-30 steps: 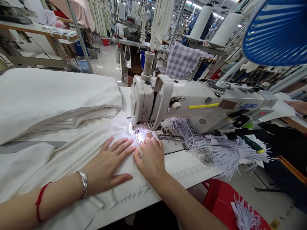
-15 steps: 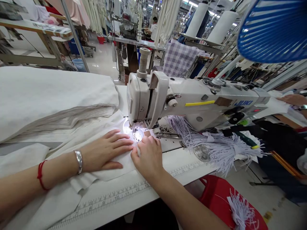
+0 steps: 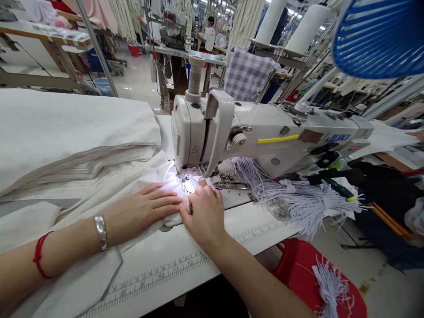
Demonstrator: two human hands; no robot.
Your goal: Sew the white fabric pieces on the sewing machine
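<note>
Fabric (image 3: 139, 179), cream-coloured, lies across the desk (image 3: 159, 260) and runs in under the presser foot (image 3: 185, 174) of the Juki sewing machine (image 3: 265, 132); its gathered layers bunch at the needle plate (image 3: 189, 185), lit by the machine's lamp. Left hand (image 3: 145, 210): palm down on the fabric, fingers extended toward the needle plate; grip released. Right hand (image 3: 202, 216): on the fabric at the near side of the needle plate, just beside the left fingertips; fingers (image 3: 205, 196) bent, tips pressing down; grip state cannot be determined, as the hand hides whether a fold is pinched. Left wrist carries a silver bangle (image 3: 100, 232); a red cord (image 3: 39, 251) encircles the forearm behind it.

A folded cloth stack (image 3: 73, 132) sits on the desk left of the machine, beyond the left forearm; a ruler scale (image 3: 159, 276) is marked along the near desk edge, below the right forearm. Snips (image 3: 232, 186) lie on the desk right of the needle plate, and a bundle of pale lilac cords (image 3: 298, 198) lies further right, under the machine arm. A thread spool (image 3: 195, 75) stands upright on the machine head; a blue slatted shade (image 3: 377, 39) overhangs the upper right. A red container (image 3: 308, 282) on the floor holds more cords; a co-worker's hand (image 3: 418, 135) rests on white cloth at the far right edge.
</note>
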